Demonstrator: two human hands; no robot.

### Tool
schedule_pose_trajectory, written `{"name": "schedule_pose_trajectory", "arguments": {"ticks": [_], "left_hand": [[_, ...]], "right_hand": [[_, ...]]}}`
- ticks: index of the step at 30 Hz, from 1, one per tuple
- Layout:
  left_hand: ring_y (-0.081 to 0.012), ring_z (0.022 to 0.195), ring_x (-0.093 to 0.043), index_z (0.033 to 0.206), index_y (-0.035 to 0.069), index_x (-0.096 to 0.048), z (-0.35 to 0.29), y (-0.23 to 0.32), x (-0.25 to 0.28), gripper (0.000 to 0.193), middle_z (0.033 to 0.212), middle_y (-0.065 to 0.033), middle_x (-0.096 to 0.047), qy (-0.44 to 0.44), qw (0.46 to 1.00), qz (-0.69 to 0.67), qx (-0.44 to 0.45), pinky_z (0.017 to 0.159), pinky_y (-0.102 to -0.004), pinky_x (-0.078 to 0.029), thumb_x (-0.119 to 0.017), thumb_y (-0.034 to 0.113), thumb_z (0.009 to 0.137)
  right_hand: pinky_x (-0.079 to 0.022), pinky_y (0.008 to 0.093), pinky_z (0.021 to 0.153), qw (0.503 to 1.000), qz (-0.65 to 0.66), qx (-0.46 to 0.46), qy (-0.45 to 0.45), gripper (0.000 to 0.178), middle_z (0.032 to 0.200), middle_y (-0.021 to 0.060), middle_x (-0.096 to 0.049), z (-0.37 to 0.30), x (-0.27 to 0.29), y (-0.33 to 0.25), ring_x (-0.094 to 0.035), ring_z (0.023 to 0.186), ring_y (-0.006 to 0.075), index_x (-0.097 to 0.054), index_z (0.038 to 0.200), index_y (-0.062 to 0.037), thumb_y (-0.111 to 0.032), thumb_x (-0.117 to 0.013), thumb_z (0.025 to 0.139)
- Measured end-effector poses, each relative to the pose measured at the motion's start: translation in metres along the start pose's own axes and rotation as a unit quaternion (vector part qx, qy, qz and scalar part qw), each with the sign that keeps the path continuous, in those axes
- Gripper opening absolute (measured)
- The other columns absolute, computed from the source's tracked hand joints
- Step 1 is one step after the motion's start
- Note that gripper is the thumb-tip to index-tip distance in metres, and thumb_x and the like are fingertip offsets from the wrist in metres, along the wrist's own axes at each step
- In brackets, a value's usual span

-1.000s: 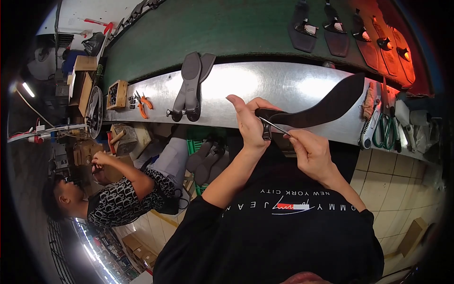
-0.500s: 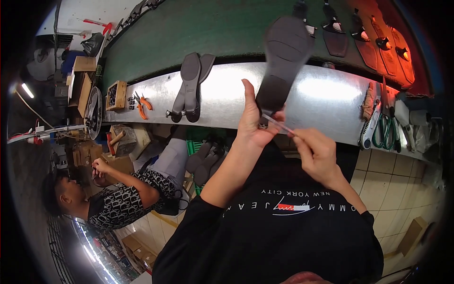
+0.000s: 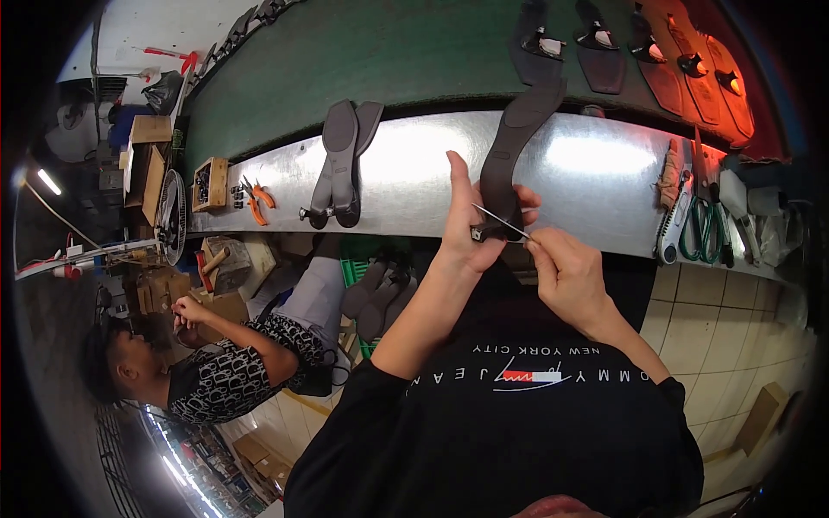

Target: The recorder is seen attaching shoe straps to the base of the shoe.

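Note:
Over the metal ledge, my left hand (image 3: 466,229) holds a dark sandal (image 3: 514,134) by its heel end. The sandal's underside shows, and the sole points away from me. My fingers come round its right side while the thumb stands up apart from it. A small strap piece with a metal buckle (image 3: 477,234) lies at the heel, against my palm. My right hand (image 3: 570,281) pinches a thin, pointed metal tool (image 3: 494,217), whose shaft crosses the heel end and tip reaches toward my left palm. Whether the tip touches the sandal I cannot tell.
Another pair of sandals (image 3: 339,155) lies on the ledge (image 3: 410,177) left of my hands, beyond it orange-handled pliers (image 3: 257,207). Several sandals (image 3: 599,65) line the green bench. Scissors (image 3: 706,229) and a cutter (image 3: 673,229) lie right. A co-worker (image 3: 233,363) sits at left.
The sandal has tipped lower and turned, so its sole looks narrower and curved. The tool has changed angle across the heel, and the buckle now shows more plainly.

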State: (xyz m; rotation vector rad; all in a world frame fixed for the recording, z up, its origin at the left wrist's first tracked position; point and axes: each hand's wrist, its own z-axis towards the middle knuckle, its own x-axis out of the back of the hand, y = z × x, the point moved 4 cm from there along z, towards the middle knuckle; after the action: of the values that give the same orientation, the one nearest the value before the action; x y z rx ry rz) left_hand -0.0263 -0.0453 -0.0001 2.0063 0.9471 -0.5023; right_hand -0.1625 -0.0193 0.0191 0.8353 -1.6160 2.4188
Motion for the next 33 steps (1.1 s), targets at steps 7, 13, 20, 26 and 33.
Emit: {"name": "schedule_pose_trajectory", "arguments": {"ticks": [7, 13, 20, 26, 33], "left_hand": [[-0.0210, 0.053, -0.060, 0.077, 0.011, -0.055, 0.013, -0.008, 0.014, 0.066, 0.062, -0.0063, -0.059, -0.079, 0.995, -0.012, 0.064, 0.053, -0.0318, -0.051, -0.037, 0.075, 0.084], [-0.0209, 0.054, -0.059, 0.076, 0.012, -0.053, 0.012, -0.008, 0.021, 0.061, 0.062, -0.0060, -0.058, -0.038, 0.997, 0.016, 0.059, 0.053, -0.0309, -0.051, -0.043, 0.072, 0.083], [-0.0233, 0.068, -0.062, 0.104, -0.001, -0.055, 0.020, -0.002, 0.018, 0.068, 0.079, -0.0114, -0.062, -0.056, 0.998, -0.010, 0.021, 0.065, -0.0354, -0.054, -0.031, 0.062, 0.094], [-0.0132, 0.057, -0.059, 0.092, 0.001, -0.058, 0.002, -0.011, 0.015, 0.036, 0.076, -0.0081, -0.062, -0.048, 0.975, 0.193, -0.102, 0.054, -0.0242, -0.049, -0.044, 0.034, 0.099], [-0.0067, 0.059, -0.051, 0.080, 0.008, -0.055, 0.004, -0.016, 0.015, 0.022, 0.068, 0.0020, -0.052, -0.089, 0.978, 0.142, -0.125, 0.051, -0.0227, -0.040, -0.052, 0.022, 0.096]], "right_hand": [[-0.045, 0.0381, 0.054, 0.995, 0.083, -0.037, -0.032, 0.003, 0.071, 0.0140, -0.058, -0.005, -0.007, -0.006, -0.059, 0.062, 0.0322, -0.056, 0.084, -0.0013, -0.002, -0.058, 0.085], [-0.047, 0.0375, 0.055, 0.996, 0.085, -0.001, -0.038, 0.004, 0.072, 0.0127, -0.059, -0.008, -0.007, -0.009, -0.060, 0.062, 0.0313, -0.057, 0.083, -0.0014, -0.002, -0.061, 0.082], [-0.047, 0.0320, 0.055, 0.990, 0.132, -0.023, -0.044, 0.003, 0.074, 0.0107, -0.061, -0.002, 0.004, -0.011, -0.060, 0.061, 0.0232, -0.060, 0.087, -0.0021, -0.003, -0.059, 0.084], [-0.034, 0.0195, 0.048, 0.978, 0.201, -0.042, -0.028, 0.058, 0.071, -0.0002, -0.048, 0.021, 0.011, -0.004, -0.040, 0.054, 0.0057, -0.057, 0.128, -0.0085, 0.000, -0.073, 0.072], [-0.037, 0.0240, 0.049, 0.981, 0.175, 0.082, -0.004, 0.042, 0.070, 0.0042, -0.054, 0.028, 0.000, -0.002, -0.047, 0.055, 0.0114, -0.066, 0.113, -0.0070, 0.000, -0.073, 0.072]]}}
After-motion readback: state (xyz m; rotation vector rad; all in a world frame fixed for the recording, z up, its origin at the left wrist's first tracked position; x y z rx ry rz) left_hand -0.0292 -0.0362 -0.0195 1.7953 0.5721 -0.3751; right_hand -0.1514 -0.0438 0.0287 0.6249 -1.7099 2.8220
